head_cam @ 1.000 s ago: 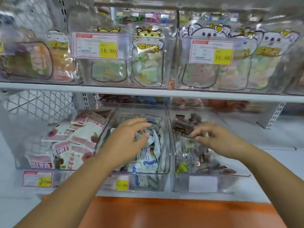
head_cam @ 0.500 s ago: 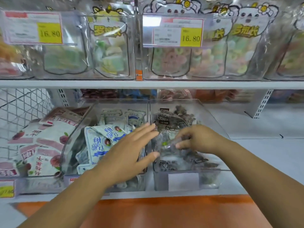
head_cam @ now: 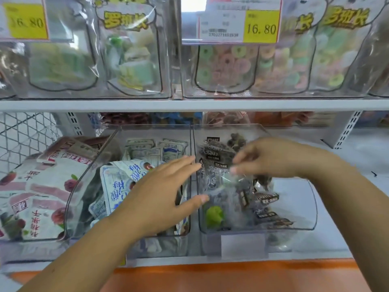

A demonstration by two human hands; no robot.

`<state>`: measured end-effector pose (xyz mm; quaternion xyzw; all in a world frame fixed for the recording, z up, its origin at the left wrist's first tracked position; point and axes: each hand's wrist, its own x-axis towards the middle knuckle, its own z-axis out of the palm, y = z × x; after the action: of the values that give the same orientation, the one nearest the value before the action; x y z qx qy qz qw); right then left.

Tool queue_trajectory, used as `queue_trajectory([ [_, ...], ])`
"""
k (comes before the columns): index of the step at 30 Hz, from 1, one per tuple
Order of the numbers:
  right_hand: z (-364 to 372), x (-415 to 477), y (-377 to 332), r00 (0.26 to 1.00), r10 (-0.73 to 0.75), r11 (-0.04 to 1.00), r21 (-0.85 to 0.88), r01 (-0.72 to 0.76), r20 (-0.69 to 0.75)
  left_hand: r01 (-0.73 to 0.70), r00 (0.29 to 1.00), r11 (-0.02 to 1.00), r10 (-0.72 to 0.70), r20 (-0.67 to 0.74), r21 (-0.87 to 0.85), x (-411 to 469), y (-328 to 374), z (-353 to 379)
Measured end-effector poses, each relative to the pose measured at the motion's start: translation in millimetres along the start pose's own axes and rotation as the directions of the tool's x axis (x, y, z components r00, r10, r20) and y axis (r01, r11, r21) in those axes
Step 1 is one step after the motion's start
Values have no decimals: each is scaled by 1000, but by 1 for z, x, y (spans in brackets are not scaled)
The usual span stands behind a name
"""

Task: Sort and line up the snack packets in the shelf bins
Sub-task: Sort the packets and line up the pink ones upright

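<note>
My right hand (head_cam: 271, 158) pinches a clear dark-snack packet (head_cam: 216, 171) in the right bin (head_cam: 305, 207). My left hand (head_cam: 160, 192) is open, fingers straight, over the middle bin (head_cam: 147, 131) edge.

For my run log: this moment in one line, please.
left hand: open, above middle bin | right hand: pinches clear packet in right bin

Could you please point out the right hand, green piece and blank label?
right hand (head_cam: 273, 158): head view, back of hand; pinches clear packet (head_cam: 223, 184).
green piece (head_cam: 214, 214): head view, middle.
blank label (head_cam: 242, 243): head view, centre.
</note>
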<state>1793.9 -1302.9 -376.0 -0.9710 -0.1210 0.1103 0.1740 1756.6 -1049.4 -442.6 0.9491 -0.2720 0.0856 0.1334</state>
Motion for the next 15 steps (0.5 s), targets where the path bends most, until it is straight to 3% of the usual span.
queue_trajectory([
  [1, 5, 10, 0, 971, -35, 999, -25, 30, -236, -5, 1000, 999, 5, -12, 41, 2, 0, -1],
  [2, 13, 20, 1, 924, -70, 996, -74, 46, -377, -4, 1000, 998, 5, -18, 65, 5, 0, -2],
  [3, 23, 29, 2, 918, -79, 992, -119, 35, -388, 1, 1000, 998, 0, -18, 68, 7, 0, -2],
  [7, 57, 42, 14, 996, -38, 958, -286, 15, -75, 8, 1000, 1000, -8, 7, -14, 11, -3, 2],
  [11, 40, 20, 18, 992, -98, 963, -258, 75, -77, -12, 1000, 999, 13, 25, -34, 7, -7, 2],
  [15, 26, -8, 20, 1000, 6, 959, -284, 0, 22, -5, 999, 998, 8, 40, -57, 0, -9, 3],
])
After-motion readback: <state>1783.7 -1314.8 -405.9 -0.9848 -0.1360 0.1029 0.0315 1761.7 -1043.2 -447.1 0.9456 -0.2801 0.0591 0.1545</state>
